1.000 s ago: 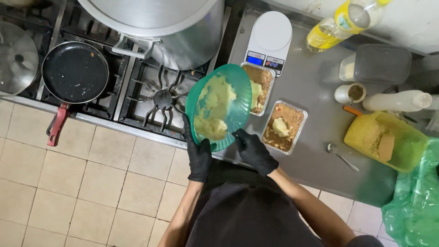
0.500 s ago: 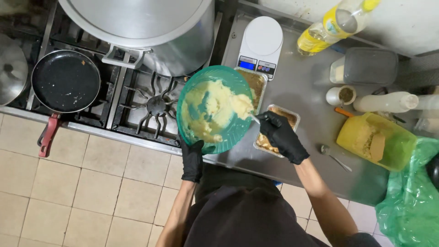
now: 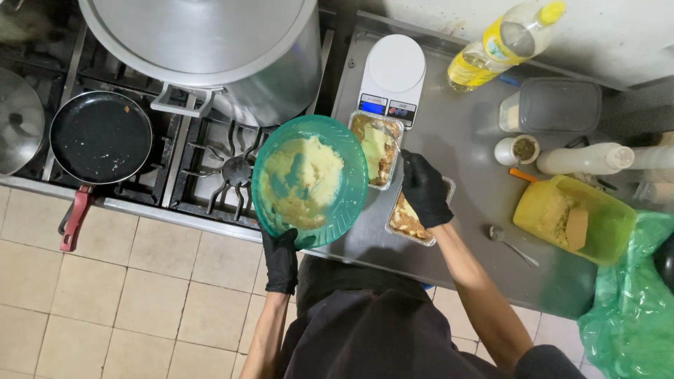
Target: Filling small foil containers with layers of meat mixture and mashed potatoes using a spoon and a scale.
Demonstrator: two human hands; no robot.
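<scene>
Left hand [image 3: 281, 256]: black-gloved; grip clenched on the near rim of the green bowl [image 3: 310, 181], holding it tilted above the edge where stove meets counter.
Green bowl: translucent, round; held pale yellow mash spread over its inner wall.
Right hand [image 3: 423, 188]: black-gloved; grip closed on a thin utensil, most of it hidden; hand hovered over the two foil trays.
Far foil tray [image 3: 378, 148]: rectangular, on the counter just below the scale; brown filling topped with a heap of yellow mash.
Near foil tray [image 3: 408, 221]: partly covered by the right hand; brown filling showing.
Kitchen scale [image 3: 392, 78]: white, round platform, at the counter's back.
Counter [image 3: 463, 154]: stainless steel, right of the stove.
Stockpot [image 3: 210, 49]: large, steel, lidded, on the rear burner.
Frying pan [image 3: 100, 140]: black, red handle, on the left burner.
Oil bottle [image 3: 502, 43]: yellow, lying near the wall.
Yellow tub [image 3: 572, 219]: at the counter's right, beside a green plastic bag [image 3: 632, 309].
Spoon [image 3: 512, 244]: loose on the counter, near the tub.
</scene>
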